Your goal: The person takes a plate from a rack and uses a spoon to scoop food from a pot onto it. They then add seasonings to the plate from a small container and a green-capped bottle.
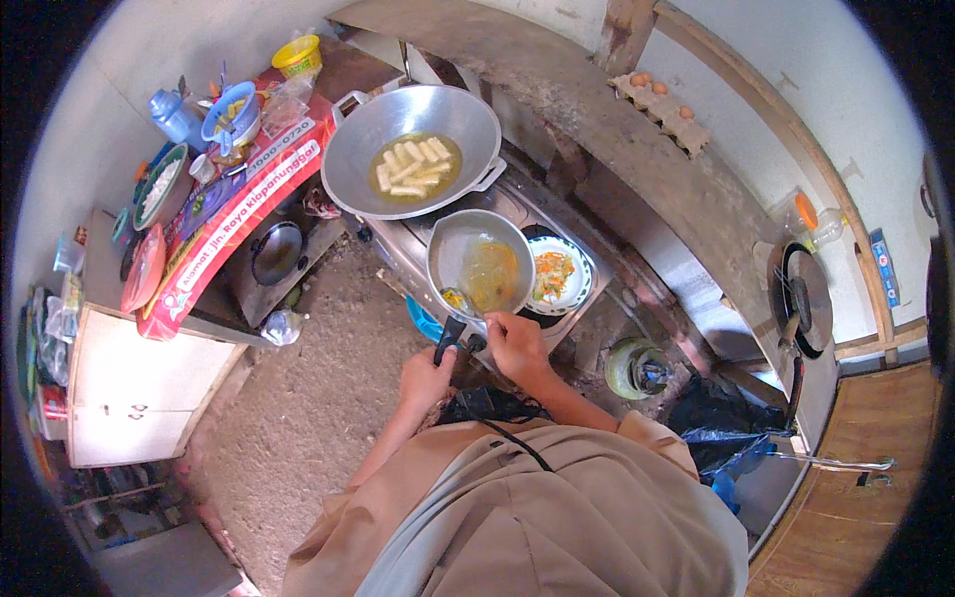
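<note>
My left hand [427, 377] is closed around the black handle of a ladle or spatula [449, 339], whose metal head lies in a small metal pan [485, 227] with some orange vegetable bits. Yellow-orange residue coats the pan's bottom. At the pan's near rim, my right hand [515, 345] grips its edge or a short handle; which one is hidden. A white plate [583, 282] with a green-patterned rim, holding shredded vegetables [552, 274], stands right of the pan. Beyond, a large metal wok [466, 119] holds pale rolls [412, 166] in oil.
The pan and plate are over a metal gas stove [399, 242]. To the left, a table with a red banner [246, 216] carries bowls and a blue jug [175, 116]. An egg tray [664, 112] rests on the ledge. A green bucket-like container [621, 366] stands right of the stove.
</note>
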A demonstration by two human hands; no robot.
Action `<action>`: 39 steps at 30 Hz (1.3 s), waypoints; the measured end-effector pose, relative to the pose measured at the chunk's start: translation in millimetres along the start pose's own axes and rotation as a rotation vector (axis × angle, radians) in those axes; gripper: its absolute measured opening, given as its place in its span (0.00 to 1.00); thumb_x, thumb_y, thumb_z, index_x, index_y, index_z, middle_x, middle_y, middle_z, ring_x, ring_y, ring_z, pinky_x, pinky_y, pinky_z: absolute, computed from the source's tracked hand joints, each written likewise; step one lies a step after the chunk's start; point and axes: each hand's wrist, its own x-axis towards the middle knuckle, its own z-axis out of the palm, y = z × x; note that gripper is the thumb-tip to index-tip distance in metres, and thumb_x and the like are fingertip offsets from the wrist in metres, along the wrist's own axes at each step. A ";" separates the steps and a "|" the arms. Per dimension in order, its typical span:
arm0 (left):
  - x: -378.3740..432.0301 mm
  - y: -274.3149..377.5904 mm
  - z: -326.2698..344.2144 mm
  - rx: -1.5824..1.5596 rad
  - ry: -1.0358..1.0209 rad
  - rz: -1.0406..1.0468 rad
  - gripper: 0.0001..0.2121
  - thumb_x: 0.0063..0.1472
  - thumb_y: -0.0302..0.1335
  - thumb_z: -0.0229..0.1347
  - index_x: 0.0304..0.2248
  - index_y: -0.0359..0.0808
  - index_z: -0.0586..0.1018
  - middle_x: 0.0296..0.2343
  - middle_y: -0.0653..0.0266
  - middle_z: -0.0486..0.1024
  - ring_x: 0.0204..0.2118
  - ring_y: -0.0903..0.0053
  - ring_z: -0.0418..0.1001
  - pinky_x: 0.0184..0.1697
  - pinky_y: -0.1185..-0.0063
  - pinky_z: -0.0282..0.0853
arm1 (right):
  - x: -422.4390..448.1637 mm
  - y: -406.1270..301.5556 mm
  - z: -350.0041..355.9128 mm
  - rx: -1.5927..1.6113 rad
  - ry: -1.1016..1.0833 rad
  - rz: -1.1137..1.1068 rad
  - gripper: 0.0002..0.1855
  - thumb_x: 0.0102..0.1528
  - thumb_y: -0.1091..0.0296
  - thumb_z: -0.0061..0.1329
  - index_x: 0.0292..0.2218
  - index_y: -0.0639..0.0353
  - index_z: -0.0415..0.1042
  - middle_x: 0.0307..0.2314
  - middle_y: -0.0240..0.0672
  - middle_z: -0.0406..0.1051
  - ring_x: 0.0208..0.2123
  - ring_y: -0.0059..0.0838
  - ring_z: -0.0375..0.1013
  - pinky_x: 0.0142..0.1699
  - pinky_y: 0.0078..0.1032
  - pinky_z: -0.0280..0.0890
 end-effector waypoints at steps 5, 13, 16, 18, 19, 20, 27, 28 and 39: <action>3.4 -6.0 4.1 0.027 0.000 0.025 0.21 0.54 0.44 0.46 0.26 0.30 0.75 0.19 0.48 0.72 0.25 0.56 0.72 0.28 0.67 0.65 | 9.3 5.2 -2.1 0.063 -0.085 0.149 0.10 0.49 0.66 0.42 0.29 0.61 0.72 0.21 0.44 0.71 0.24 0.41 0.71 0.31 0.34 0.64; 4.3 -1.6 4.8 -0.005 -0.096 -0.042 0.21 0.55 0.44 0.45 0.28 0.30 0.75 0.19 0.47 0.72 0.26 0.56 0.72 0.30 0.67 0.65 | 27.3 21.3 -21.4 0.711 -0.232 0.693 0.10 0.48 0.66 0.45 0.22 0.61 0.72 0.10 0.25 0.61 0.10 0.16 0.57 0.15 0.18 0.52; 10.5 -14.1 15.6 -0.024 -0.072 -0.003 0.21 0.55 0.44 0.46 0.28 0.31 0.76 0.19 0.48 0.72 0.25 0.58 0.72 0.29 0.69 0.65 | 31.4 28.3 -31.9 0.875 -0.301 0.777 0.11 0.48 0.66 0.45 0.18 0.60 0.69 0.09 0.23 0.57 0.10 0.13 0.54 0.14 0.16 0.48; 13.5 -24.0 21.5 -0.109 -0.093 -0.020 0.21 0.55 0.44 0.46 0.27 0.30 0.76 0.18 0.48 0.72 0.24 0.59 0.72 0.28 0.69 0.64 | 34.1 31.0 -41.5 0.813 -0.236 0.751 0.10 0.48 0.66 0.45 0.18 0.59 0.67 0.11 0.24 0.59 0.10 0.13 0.54 0.14 0.15 0.47; 14.4 -28.7 23.8 -0.195 -0.110 -0.042 0.21 0.55 0.44 0.46 0.27 0.30 0.76 0.18 0.48 0.72 0.23 0.61 0.72 0.27 0.70 0.64 | 36.2 32.0 -49.7 0.812 -0.231 0.753 0.10 0.48 0.66 0.45 0.18 0.59 0.67 0.11 0.24 0.59 0.10 0.13 0.54 0.14 0.15 0.47; 15.1 -33.4 25.8 -0.195 -0.114 -0.039 0.21 0.55 0.44 0.46 0.27 0.30 0.76 0.18 0.48 0.72 0.23 0.61 0.72 0.27 0.70 0.64 | 38.5 33.0 -60.5 0.789 -0.192 0.685 0.10 0.48 0.66 0.46 0.19 0.59 0.67 0.11 0.24 0.59 0.10 0.12 0.54 0.14 0.15 0.47; 18.0 -46.4 23.5 -0.249 -0.065 -0.085 0.20 0.55 0.43 0.47 0.22 0.30 0.74 0.14 0.56 0.69 0.16 0.70 0.68 0.22 0.73 0.61 | 49.6 103.1 -97.4 0.678 0.107 0.615 0.09 0.47 0.66 0.45 0.21 0.61 0.69 0.11 0.26 0.61 0.10 0.16 0.57 0.15 0.16 0.50; 15.6 -42.4 19.4 -0.237 -0.064 -0.101 0.20 0.55 0.42 0.47 0.21 0.30 0.73 0.12 0.59 0.68 0.14 0.73 0.66 0.19 0.74 0.61 | 47.9 121.4 -92.7 0.679 0.112 0.616 0.09 0.47 0.66 0.45 0.21 0.61 0.69 0.11 0.26 0.61 0.10 0.16 0.57 0.15 0.16 0.50; 2.8 -32.8 -3.7 -0.482 -0.072 -0.216 0.17 0.56 0.40 0.48 0.18 0.35 0.69 0.10 0.70 0.62 0.10 0.83 0.60 0.09 0.82 0.56 | 29.3 224.3 -45.8 0.211 0.007 0.908 0.16 0.52 0.56 0.42 0.23 0.61 0.67 0.14 0.32 0.67 0.13 0.21 0.65 0.16 0.22 0.57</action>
